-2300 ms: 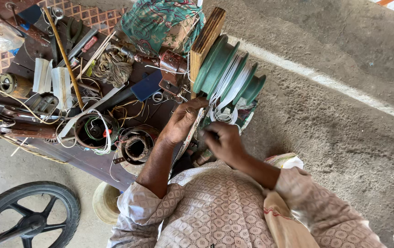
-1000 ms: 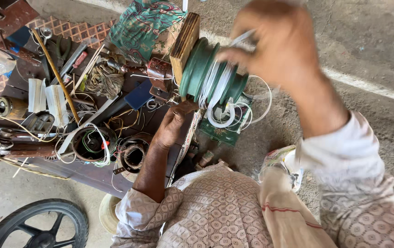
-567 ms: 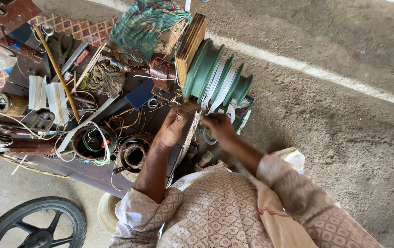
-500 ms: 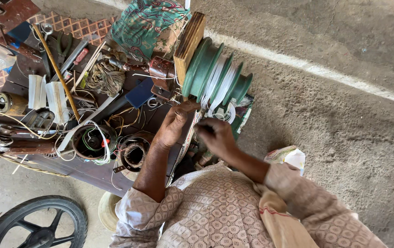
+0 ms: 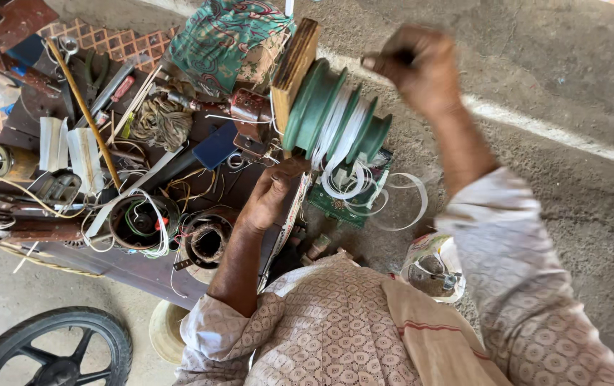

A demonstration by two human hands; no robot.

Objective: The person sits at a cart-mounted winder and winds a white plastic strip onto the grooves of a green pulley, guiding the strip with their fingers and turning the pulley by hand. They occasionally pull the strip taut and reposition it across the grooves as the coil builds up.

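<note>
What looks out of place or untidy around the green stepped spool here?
White tape hangs off the green spool in slack loops, drooping over the green board below rather than lying snug in the grooves. The right hand is raised above; the left hand rests beside the spool.

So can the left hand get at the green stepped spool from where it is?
Probably yes. The left hand rests on the bench edge right beside the green stepped spool, with only loose white strip between them. The right hand is raised above, clear of that path.
</note>
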